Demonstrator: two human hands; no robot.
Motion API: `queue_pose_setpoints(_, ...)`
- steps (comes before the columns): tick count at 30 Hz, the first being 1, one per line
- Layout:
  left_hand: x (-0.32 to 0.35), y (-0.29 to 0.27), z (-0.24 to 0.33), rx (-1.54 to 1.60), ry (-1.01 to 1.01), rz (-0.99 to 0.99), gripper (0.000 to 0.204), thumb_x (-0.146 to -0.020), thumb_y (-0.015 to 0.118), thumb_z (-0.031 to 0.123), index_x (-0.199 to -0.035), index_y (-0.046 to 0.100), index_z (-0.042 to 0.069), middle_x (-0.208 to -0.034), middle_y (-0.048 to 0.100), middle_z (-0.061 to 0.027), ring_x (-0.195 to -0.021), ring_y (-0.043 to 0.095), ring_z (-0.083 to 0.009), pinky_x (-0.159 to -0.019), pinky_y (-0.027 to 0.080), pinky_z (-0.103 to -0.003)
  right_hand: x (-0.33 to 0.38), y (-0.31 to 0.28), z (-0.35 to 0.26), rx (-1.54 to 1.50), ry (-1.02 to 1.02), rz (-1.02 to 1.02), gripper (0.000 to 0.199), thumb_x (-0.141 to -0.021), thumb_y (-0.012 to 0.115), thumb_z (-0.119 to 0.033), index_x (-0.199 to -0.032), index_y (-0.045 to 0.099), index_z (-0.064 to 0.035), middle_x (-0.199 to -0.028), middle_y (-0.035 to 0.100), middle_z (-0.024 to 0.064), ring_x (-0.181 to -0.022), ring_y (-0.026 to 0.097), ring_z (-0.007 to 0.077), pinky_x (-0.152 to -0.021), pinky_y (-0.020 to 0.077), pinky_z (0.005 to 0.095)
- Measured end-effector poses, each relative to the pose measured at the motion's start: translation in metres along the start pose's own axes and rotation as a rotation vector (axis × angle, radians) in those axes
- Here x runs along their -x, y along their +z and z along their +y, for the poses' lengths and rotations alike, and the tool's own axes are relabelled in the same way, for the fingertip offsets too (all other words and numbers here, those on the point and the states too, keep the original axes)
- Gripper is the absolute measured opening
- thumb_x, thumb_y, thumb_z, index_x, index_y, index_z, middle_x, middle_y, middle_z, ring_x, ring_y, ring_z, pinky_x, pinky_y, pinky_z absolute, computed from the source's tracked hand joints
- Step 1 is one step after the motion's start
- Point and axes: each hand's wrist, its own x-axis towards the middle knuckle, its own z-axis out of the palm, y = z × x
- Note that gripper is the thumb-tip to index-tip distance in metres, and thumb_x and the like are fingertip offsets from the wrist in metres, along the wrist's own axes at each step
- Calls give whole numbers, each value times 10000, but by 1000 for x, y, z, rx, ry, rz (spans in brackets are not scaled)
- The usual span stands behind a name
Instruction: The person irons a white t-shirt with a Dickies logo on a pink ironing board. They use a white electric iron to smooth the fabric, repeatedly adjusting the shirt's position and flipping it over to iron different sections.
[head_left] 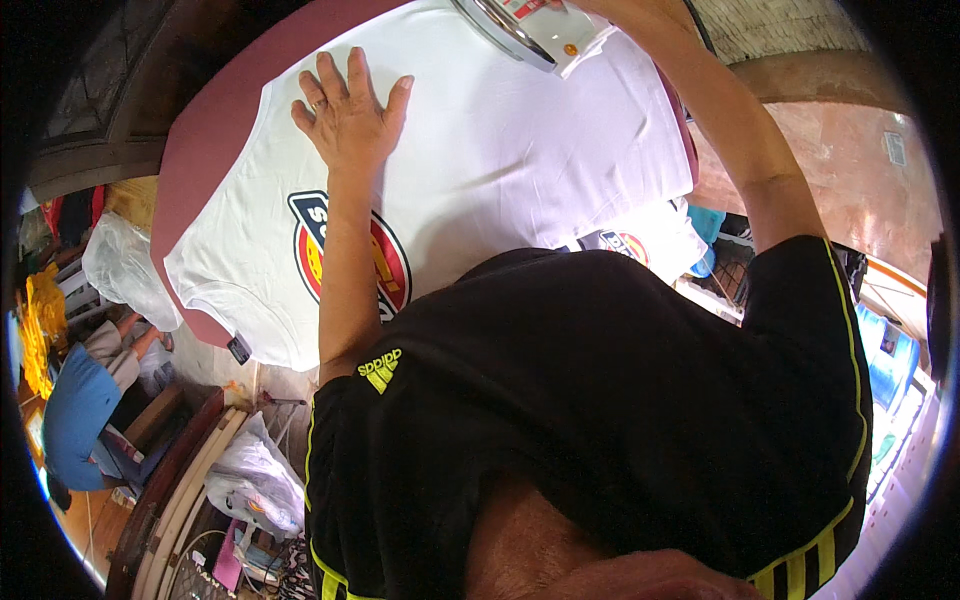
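Left hand (348,108), fingers spread wide, pressed flat on white T-shirt (520,170) covering maroon ironing board (205,130). Right hand mostly out of view, grip unclear, at iron (525,30) near board's far edge. Cluttered room, plastic bags (255,480) on floor.

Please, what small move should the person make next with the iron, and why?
Probably slide the iron toward the body across the white T-shirt. It sits at the far edge, the fabric nearer shows light creases, and the left hand lies flat on the shirt beside that path.
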Motion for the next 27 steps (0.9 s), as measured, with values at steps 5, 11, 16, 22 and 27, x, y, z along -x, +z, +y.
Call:
queue_pose_setpoints(5,8,-1,-28,-92,-26,-47,721,-962,383,697,-1522,437,246,-1607,347,-135,-1502,246,-409,-1154,188,-643,59,16,8,-64,-21,-33,492,-975,598,-395,-1074,627,86,-805,679,230,-723,703,325,-624,567,449)
queue_pose_setpoints(11,1,-6,-16,-70,-42,-77,664,-980,405,630,-1526,432,253,-1617,340,-122,-1511,236,-392,-1171,166,-638,184,36,42,95,-106,-6,383,-1036,551,-353,-1003,526,28,-773,671,257,-715,730,327,-590,551,434)
queue_pose_setpoints(16,1,-11,-10,-33,-70,-89,648,-979,422,602,-1532,421,264,-1614,352,-117,-1518,226,-378,-1185,151,-619,180,39,16,39,-204,-52,384,-1016,598,-358,-977,508,13,-683,662,239,-651,726,325,-562,547,441)
queue_pose_setpoints(22,0,-13,-9,-35,-93,-86,687,-964,451,613,-1533,418,230,-1607,369,-110,-1521,236,-357,-1179,164,-610,72,-9,53,506,-533,152,382,-982,646,-332,-1101,586,26,-750,649,257,-686,658,430,-619,499,471)
queue_pose_setpoints(27,1,-14,-8,-62,-86,-81,672,-965,458,606,-1512,453,215,-1600,379,-116,-1509,258,-371,-1174,178,-615,21,-66,95,821,-276,260,449,-958,599,-368,-1052,654,68,-789,681,269,-757,705,379,-671,554,481)
